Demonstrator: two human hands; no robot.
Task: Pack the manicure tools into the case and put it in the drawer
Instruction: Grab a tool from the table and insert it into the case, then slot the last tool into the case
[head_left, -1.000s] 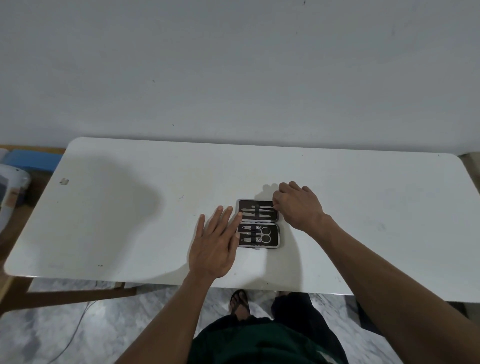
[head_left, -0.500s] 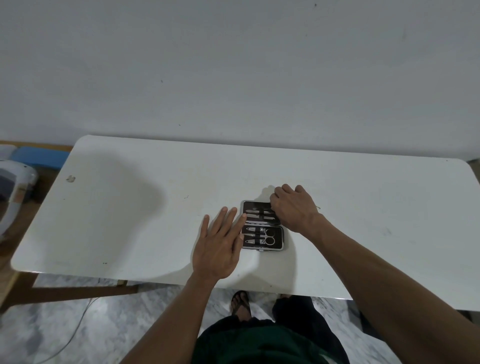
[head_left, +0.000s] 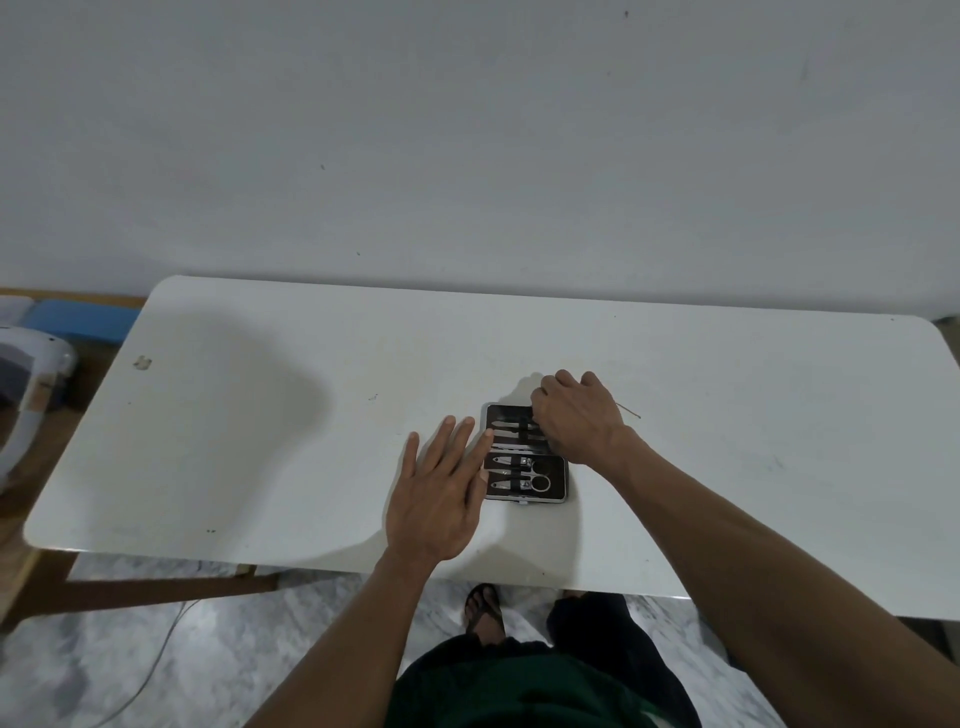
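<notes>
While I look down past my dark green clothing (head_left: 519, 686) and a sandalled foot (head_left: 484, 608) on the marbled floor (head_left: 130, 649), my left hand (head_left: 436, 493) lies flat on the white bench (head_left: 260, 441), its fingers (head_left: 457, 441) spread and pointing far-right, the tips touching the left edge of the open case (head_left: 524, 453). That case lies near the middle of the bench, opened out flat in two dark halves, one near and one far, each half's long axis running left to right. I see the manicure tools (head_left: 519, 473) lying along that same axis, their pointed ends toward the left and the scissors' loops (head_left: 540, 477) toward the right in the near half. My right hand (head_left: 576, 421) covers the right end of the far half, knuckles up, fingers curled down onto the tools there; whether they pinch one I cannot tell. Just right of that hand lies a thin stick-like piece (head_left: 628, 411). Beyond stands a plain grey wall (head_left: 467, 156).
</notes>
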